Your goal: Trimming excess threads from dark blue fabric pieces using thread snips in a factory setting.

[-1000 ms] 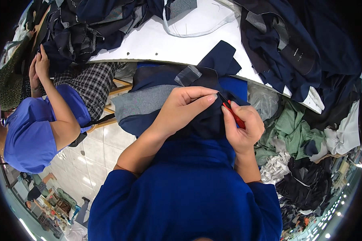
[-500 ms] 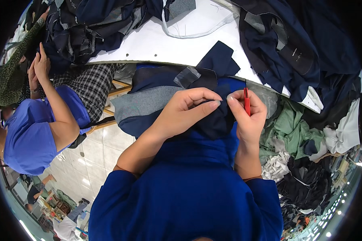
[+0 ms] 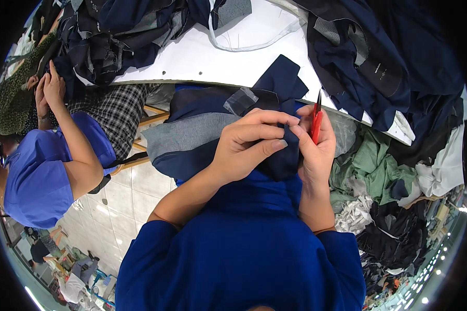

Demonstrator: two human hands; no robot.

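My left hand (image 3: 246,147) pinches a fold of a dark navy fabric piece (image 3: 283,85) that lies over my lap. My right hand (image 3: 314,150) meets it at the fingertips and holds red thread snips (image 3: 315,120), their blades pointing up and away. Both hands grip the same navy cloth just in front of my chest. A grey lining panel (image 3: 184,136) of the garment spreads to the left below my left hand. My blue sleeves fill the lower part of the view.
A white table (image 3: 202,54) lies ahead, with piles of dark navy garments (image 3: 379,62) on it. A person in a blue top (image 3: 36,176) sits at my left with hands raised. Green, white and black cloth scraps (image 3: 384,171) are heaped at my right.
My right hand turned the red snips from pointing down at the cloth to pointing upward, and my two hands drew closer together on the navy fabric.
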